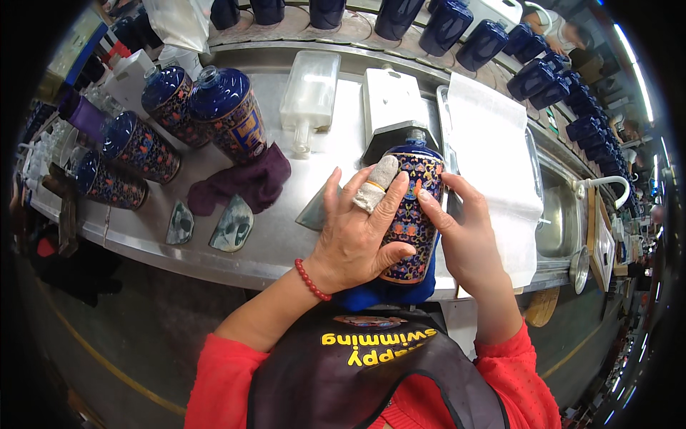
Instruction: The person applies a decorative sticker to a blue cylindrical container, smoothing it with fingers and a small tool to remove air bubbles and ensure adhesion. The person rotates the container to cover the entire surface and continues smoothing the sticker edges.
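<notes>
A dark blue glass bottle [413, 189] with a colourful floral pattern and a clear neck leans at the counter's near edge in front of me. My left hand [357, 232] lies over the bottle's left side, fingers spread and pressing flat on the pattern. One of its fingers wears a pale cloth finger cover [376, 184]; a red bead bracelet circles the wrist. Gripping the right side, my right hand [468, 229] has its thumb on the front and its other fingers along the edge. Blue cloth [389, 294] shows beneath the bottle. A greenish scraper [312, 213] is partly hidden behind my left hand.
Several patterned bottles [227, 111] stand to the left near a purple cloth [246, 182] and two scrapers [232, 224]. A clear bottle [309, 89] lies behind, beside a white stand [393, 100]. White paper [493, 143] covers a tray, with a sink [559, 222] beyond. Plain blue bottles [444, 27] line the back.
</notes>
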`<state>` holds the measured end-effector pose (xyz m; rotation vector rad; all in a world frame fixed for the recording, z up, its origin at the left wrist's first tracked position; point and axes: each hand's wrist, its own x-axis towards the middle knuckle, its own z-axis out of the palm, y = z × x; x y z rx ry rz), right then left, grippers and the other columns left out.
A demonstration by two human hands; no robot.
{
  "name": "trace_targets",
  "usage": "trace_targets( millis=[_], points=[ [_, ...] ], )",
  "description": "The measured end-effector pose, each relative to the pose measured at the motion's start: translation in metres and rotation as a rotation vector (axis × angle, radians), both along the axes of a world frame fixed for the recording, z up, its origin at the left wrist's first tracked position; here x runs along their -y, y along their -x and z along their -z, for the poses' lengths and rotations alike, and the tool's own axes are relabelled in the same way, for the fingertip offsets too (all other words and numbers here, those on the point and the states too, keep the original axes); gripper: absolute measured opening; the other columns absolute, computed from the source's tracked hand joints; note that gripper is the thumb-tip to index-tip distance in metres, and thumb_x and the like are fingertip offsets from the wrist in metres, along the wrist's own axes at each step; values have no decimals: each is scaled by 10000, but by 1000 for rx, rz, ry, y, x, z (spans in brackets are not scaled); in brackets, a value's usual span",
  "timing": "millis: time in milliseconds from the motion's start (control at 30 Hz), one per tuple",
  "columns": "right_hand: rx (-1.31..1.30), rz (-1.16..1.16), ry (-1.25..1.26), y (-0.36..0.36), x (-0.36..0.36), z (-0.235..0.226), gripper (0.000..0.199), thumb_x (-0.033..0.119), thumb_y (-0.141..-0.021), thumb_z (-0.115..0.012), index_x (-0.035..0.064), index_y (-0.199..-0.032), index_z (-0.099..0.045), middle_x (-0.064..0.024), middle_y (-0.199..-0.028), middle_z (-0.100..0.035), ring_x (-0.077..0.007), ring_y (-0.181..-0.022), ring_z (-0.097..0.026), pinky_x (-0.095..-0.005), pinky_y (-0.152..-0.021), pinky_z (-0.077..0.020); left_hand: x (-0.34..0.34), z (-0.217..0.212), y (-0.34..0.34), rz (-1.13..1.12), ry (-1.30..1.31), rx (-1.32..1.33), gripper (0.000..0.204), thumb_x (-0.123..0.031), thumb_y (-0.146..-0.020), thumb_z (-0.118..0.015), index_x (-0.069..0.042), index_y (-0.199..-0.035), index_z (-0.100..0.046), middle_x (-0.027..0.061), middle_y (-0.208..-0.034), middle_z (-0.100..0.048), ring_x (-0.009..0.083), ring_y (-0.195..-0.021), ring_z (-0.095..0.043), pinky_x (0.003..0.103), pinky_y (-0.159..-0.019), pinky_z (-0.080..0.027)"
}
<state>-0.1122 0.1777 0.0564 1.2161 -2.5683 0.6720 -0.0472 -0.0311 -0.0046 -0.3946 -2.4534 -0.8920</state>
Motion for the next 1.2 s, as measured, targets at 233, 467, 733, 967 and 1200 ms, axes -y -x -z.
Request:
trace_targets(
  millis=[233, 467, 733, 967, 1200],
  points=[
    [-75, -32, -68, 6, -3, 1, 653, -85, -783, -650, 153, -1391, -656, -188, -1378, -548, -377, -1244, -575, -464, -1037, -481, 1, -3, 9, -13, 1, -33, 873, -690, -1004, -416, -20, -1563, -426, 215, -1515, -497, 390, -1399, -396, 638, -1194, -135],
    [-110, -43, -75, 16, -2, -5, 713, -126, -749, -627, 149, -1406, -639, -190, -1350, -547, -383, -1205, -581, -476, -1015, -486, 3, -5, 12, -3, -15, -33, 856, -681, -1003, -432, -31, -1559, -437, 201, -1501, -518, 375, -1412, -384, 649, -1193, -140],
    [-115, -51, -99, 25, 0, -9, 724, -136, -740, -617, 133, -1412, -626, -189, -1352, -554, -381, -1201, -582, -479, -1001, -487, 4, -5, 22, -9, -19, -68, 853, -683, -1003, -434, -28, -1550, -447, 198, -1428, -579, 379, -1395, -394, 664, -1187, -147],
    [-157, -46, -88, 29, 5, -8, 694, -123, -743, -617, 127, -1390, -632, -179, -1334, -561, -378, -1185, -589, -474, -980, -491, 5, -7, 25, -6, 3, -61, 853, -687, -1005, -431, -31, -1551, -439, 141, -1202, -671, 402, -1361, -424, 613, -1211, -132],
    [-207, -63, -117, 42, 10, -19, 635, -117, -795, -625, 92, -1395, -608, -204, -1302, -590, -387, -1176, -606, -460, -975, -513, 11, -7, 21, 12, -41, -21, 885, -687, -988, -481, -2, -1544, -413, 210, -1443, -551, 399, -1365, -462, 579, -1222, -131]
  ],
)
